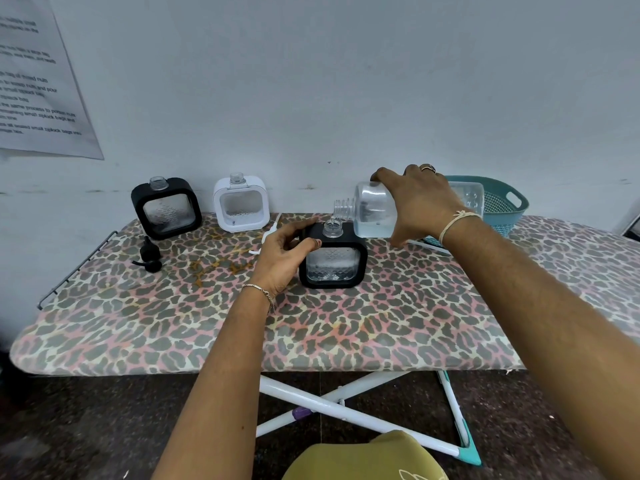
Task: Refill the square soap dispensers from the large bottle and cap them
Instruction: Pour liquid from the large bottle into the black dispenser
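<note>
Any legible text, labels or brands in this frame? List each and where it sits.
Paper sheet taped to the wall, top left: several printed lines, too blurred to quote reliably.
Large bottle, the three square dispensers, teal basket: no label or brand visible.

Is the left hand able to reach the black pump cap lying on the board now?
Probably yes: the black pump cap lies in the open, nothing between, but the left hand is steadying the black dispenser during pouring.
</note>
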Motion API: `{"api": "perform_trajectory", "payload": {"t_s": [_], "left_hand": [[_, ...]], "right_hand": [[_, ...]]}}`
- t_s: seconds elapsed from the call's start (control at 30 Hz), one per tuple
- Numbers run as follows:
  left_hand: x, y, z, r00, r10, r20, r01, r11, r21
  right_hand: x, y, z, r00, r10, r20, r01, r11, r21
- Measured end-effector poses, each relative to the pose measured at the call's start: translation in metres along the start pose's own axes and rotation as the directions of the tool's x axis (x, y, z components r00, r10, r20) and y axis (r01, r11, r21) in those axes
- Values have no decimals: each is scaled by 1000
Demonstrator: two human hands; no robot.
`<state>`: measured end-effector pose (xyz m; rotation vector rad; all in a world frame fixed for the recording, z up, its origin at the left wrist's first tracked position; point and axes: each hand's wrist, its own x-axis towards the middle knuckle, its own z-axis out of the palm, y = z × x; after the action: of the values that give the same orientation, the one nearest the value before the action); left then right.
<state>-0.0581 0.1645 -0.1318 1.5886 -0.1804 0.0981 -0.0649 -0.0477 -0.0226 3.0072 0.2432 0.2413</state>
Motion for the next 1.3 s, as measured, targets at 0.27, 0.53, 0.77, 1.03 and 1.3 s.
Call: {"api": "perform_trajectory", "payload": {"t_s": [0.27, 0.53, 0.77, 1.03, 1.3], "left_hand": [[-1, 1, 1, 1000, 4, -3, -4, 1000, -9], [-1, 0, 0, 1000, 1, 2, -1, 1000, -8], [0, -2, 0, 1000, -1, 2, 1, 1000, 0], [1, -2, 0, 1000, -11, -11, 11, 1000, 20], [0, -1, 0, 1000, -3, -9, 4, 1000, 4]], "right_hand": [[0, -1, 0, 1000, -3, 3, 3, 1000, -7], [-1, 0, -1, 1000, 0, 2, 0, 1000, 3], [-1, -1, 0, 1000, 0, -1, 0, 1000, 3], [-2, 0, 0, 1000, -2, -3, 2, 1000, 3], [-1, -1, 0, 1000, 1, 1, -1, 1000, 0]]}}
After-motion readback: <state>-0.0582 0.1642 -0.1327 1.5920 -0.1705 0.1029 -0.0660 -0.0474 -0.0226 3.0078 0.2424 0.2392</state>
